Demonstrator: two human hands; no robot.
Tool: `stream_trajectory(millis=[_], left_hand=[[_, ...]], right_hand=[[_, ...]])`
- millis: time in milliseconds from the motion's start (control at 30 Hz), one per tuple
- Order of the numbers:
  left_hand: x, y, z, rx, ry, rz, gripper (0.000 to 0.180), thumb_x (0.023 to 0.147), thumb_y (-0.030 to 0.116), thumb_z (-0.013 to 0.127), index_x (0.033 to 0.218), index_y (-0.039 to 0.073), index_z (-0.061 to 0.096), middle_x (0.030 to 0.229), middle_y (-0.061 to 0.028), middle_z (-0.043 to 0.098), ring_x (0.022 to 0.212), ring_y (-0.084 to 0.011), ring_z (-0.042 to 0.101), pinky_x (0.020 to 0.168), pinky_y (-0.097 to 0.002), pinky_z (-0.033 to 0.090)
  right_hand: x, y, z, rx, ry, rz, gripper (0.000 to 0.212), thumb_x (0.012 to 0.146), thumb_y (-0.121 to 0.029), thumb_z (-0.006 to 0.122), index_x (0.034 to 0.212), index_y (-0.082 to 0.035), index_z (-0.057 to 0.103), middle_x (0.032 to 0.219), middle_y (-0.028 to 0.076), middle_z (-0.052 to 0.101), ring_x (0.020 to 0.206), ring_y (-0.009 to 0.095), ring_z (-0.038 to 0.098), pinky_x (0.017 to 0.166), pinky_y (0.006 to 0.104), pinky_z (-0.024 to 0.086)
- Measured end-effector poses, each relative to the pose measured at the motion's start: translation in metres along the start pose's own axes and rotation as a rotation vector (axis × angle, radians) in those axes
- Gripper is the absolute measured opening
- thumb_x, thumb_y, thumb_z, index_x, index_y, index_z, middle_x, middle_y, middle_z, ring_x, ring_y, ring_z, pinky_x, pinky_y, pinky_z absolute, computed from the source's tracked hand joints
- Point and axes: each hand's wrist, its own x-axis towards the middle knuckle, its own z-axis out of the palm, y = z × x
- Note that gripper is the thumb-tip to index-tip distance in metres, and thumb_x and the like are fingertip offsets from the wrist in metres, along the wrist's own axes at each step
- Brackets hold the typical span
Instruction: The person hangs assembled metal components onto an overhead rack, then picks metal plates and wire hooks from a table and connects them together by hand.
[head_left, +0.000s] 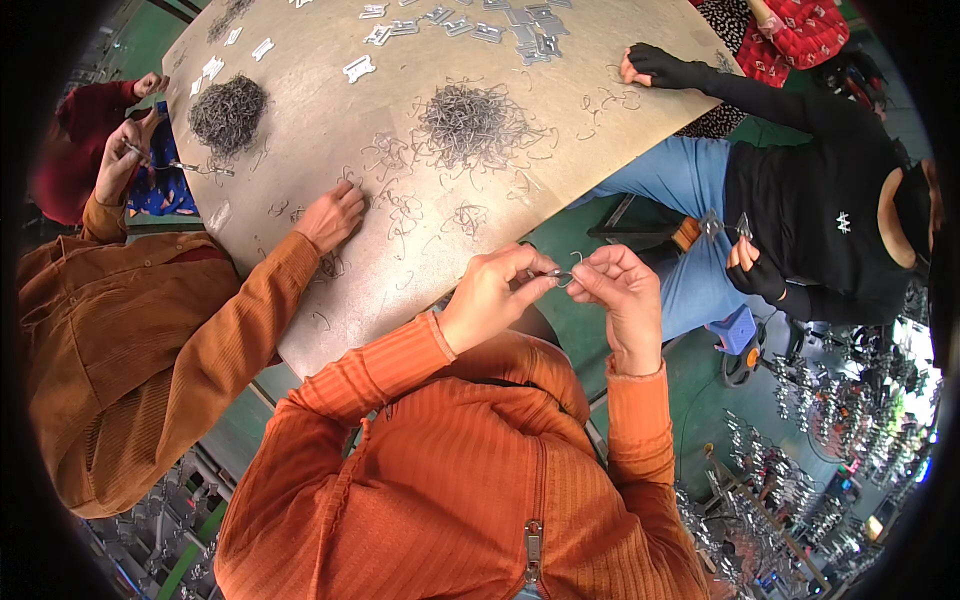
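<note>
We held a small bent wire hook pinched between both our hands, just off the near edge of the table and above our lap. Our left hand closed thumb and forefinger on one end of it together with a small metal clip; our right hand gripped the other end the same way, the remaining fingers curled loosely. We judged the wire to be very light, thin and springy (stiff enough to keep its bend, yet easy to deform if squeezed hard), and smooth enough to slip, so a fingertip pinch close to each end seemed the sound hold. Beyond it a large heap of like wire pieces lay mid-table, with loose strays around it. A co-worker's hand rested on the strays to our left, and flat metal plates lay at the far edge.
</note>
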Motion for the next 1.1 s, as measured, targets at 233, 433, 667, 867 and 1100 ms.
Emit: stream_trajectory(millis=[233, 433, 667, 867, 1100], left_hand=[[0.01, 0.003, 0.005, 0.052, -0.104, -0.085, 0.015, 0.078, 0.001, 0.067, 0.093, 0.0, 0.066, 0.091, -0.0104, 0.067, 0.079, -0.0181, 0.065, 0.072, -0.0288, 0.052], [0.056, -0.026, -0.011, -0.01, -0.163, 0.148, 0.017, 0.087, 0.014, 0.059, 0.098, 0.004, 0.067, 0.092, -0.0138, 0.066, 0.084, -0.0231, 0.062, 0.074, -0.0347, 0.049], [0.234, -0.101, -0.035, 0.526, 0.126, 0.157, 0.022, 0.086, 0.02, 0.06, 0.099, 0.004, 0.067, 0.09, -0.0169, 0.067, 0.086, -0.0295, 0.063, 0.077, -0.0361, 0.05], [0.334, -0.133, -0.012, 1.111, 0.158, 0.215, 0.039, 0.082, 0.033, 0.064, 0.104, 0.0, 0.063, 0.106, -0.0143, 0.061, 0.098, -0.031, 0.055, 0.084, -0.0398, 0.046], [0.359, -0.156, -0.002, 1.464, 0.052, 0.303, 0.045, 0.085, 0.035, 0.058, 0.112, -0.001, 0.055, 0.107, -0.014, 0.055, 0.102, -0.0271, 0.053, 0.08, -0.0375, 0.049]], right_hand=[[0.001, 0.006, 0.001, 0.08, 0.11, -0.026, 0.013, 0.081, 0.002, 0.066, 0.087, -0.001, 0.056, 0.078, 0.009, 0.065, 0.068, 0.014, 0.064, 0.06, 0.0226, 0.052], [-0.012, 0.017, -0.001, -0.599, 0.285, -0.763, 0.019, 0.071, 0.006, 0.072, 0.074, -0.003, 0.055, 0.079, 0.012, 0.064, 0.068, 0.02, 0.063, 0.063, 0.0267, 0.049], [-0.008, 0.006, -0.019, -0.74, 0.177, -0.811, 0.021, 0.071, 0.008, 0.071, 0.075, -0.003, 0.053, 0.08, 0.012, 0.064, 0.068, 0.021, 0.064, 0.059, 0.0282, 0.051], [0.007, 0.008, -0.034, -0.74, 0.137, -0.77, 0.021, 0.071, 0.006, 0.072, 0.073, -0.004, 0.053, 0.078, 0.011, 0.065, 0.065, 0.021, 0.064, 0.056, 0.028, 0.05], [0.022, 0.008, -0.046, -0.728, 0.108, -0.765, 0.022, 0.071, 0.006, 0.072, 0.073, -0.003, 0.053, 0.077, 0.011, 0.064, 0.063, 0.021, 0.063, 0.054, 0.0272, 0.05]])
